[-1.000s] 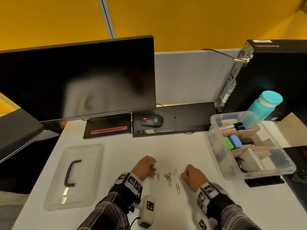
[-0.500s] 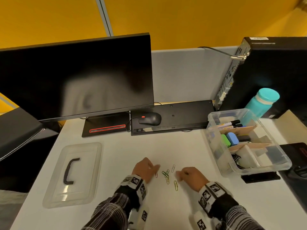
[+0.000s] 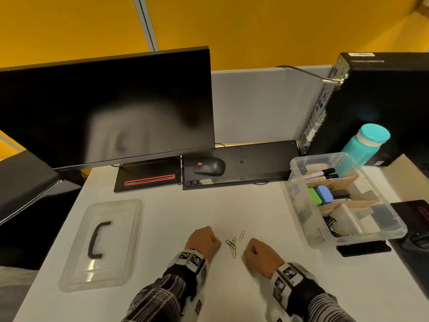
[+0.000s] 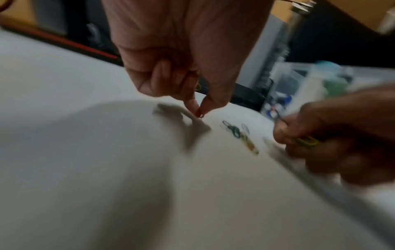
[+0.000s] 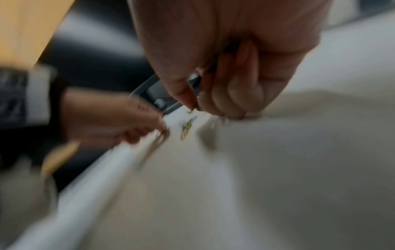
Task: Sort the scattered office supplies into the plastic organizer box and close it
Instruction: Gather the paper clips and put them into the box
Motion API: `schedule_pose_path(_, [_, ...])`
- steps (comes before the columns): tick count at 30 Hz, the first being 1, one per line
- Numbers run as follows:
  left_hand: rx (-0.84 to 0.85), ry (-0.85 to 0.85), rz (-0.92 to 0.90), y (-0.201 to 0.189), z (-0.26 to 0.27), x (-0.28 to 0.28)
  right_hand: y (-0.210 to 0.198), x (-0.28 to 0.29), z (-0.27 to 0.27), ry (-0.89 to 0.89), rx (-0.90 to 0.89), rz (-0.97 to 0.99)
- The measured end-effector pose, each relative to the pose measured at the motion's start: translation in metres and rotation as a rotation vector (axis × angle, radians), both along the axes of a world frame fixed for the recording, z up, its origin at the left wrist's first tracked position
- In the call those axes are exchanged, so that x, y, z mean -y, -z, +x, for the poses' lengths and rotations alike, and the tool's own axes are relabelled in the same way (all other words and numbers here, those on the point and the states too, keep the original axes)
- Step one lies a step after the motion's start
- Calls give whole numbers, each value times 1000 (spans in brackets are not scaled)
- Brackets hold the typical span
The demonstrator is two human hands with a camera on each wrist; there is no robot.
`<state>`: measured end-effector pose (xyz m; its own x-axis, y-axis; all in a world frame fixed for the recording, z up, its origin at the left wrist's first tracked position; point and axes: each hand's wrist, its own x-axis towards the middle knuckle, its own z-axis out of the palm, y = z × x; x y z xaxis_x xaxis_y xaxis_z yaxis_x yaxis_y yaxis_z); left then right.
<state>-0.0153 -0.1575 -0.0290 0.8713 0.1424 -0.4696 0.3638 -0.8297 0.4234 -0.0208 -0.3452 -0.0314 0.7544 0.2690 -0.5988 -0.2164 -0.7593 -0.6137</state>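
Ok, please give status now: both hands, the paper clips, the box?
Left hand pinches red clip; right hand holds yellow clip. Loose clips on table between hands. Organizer box open, lid aside.

The view is heavily blurred. The right hand (image 5: 230, 55) fills the upper centre, its fingers (image 5: 224, 99) curled downward, tips at or just above the pale surface (image 5: 278, 177); whether they pinch anything cannot be determined. The left hand (image 5: 111, 118) enters from the left, fingers also curled toward the surface. Between both hands lies a small cluster of paper clips (image 5: 187, 126), yellow and green. A dark sleeve (image 5: 15, 98) covers the left wrist.
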Motion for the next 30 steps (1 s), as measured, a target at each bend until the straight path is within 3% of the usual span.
schedule_pose_path(2, [-49,-149,-273,3,3,-5,-4,8,4,350,-256,408])
schedule_pose_path(3, [-84,-296,-500,2,4,-8,-7,12,6,510,-385,652])
schedule_pose_path(5, [-132,-615,-965,0,4,-12,-14,18,9,661,-494,922])
schedule_pose_path(7, [-136,-767,-1262,-7,4,-16,-12,18,12,706,-483,919])
schedule_pose_path(10, [-154,-737,-1382,-14,4,-19,-12,13,21,682,-361,748])
schedule_pose_path(13, [-143,-635,-1242,-13,7,-16,-11,10,33,385,-23,409])
schedule_pose_path(14, [-121,-539,-1101,-12,7,-14,-12,9,36,217,125,248])
schedule_pose_path(16, [-62,-189,-657,-10,5,-7,-15,7,40,-128,307,-9])
schedule_pose_path(18, [-28,108,-274,-9,0,4,-15,3,41,-375,347,-225])
schedule_pose_path(20, [-33,245,-54,-7,-3,15,-12,1,43,-508,383,-352])
schedule_pose_path(23, [31,332,82,-2,-1,23,-9,-1,46,-497,368,-379])
schedule_pose_path(28, [74,383,80,-1,1,23,3,3,40,-351,190,-367])
schedule_pose_path(30, [99,407,92,0,2,22,7,6,39,-288,122,-276])
